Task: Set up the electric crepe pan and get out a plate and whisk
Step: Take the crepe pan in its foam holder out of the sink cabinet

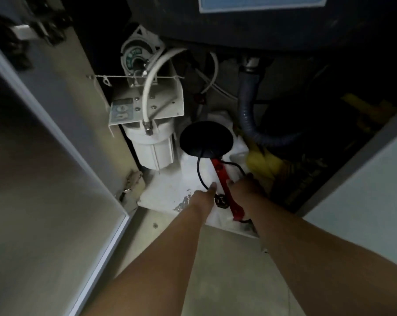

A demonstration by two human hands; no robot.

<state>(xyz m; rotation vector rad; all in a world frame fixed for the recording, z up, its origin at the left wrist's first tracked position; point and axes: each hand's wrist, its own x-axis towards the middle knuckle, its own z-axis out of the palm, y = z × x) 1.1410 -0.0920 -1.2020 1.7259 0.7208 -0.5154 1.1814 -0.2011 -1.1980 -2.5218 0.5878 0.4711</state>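
Black and round, the electric crepe pan point(206, 137) lay on a white plastic bag point(170, 190) on the floor of the open under-sink cabinet, its red handle point(224, 190) running toward the camera. In the head view, both bare forearms reached down into the cabinet. The left hand point(206, 193) was just left of the handle, fingers stretched forward and loosely open near the black power cord point(199, 170), which looped from the pan's rim; its plug point(220, 201) lay between the two wrists. The right hand point(244, 185) sat on the handle's right side with fingers curled, but whether they actually clasped the handle could not be told. To the left stood a white water filter housing point(152, 144) under its bracket, with a white hose point(151, 87) curving above. A grey corrugated drain hose point(250, 115) bent down behind the pan, and something yellow point(263, 163) lay to its right. The cabinet door point(44, 179) stood open at left.
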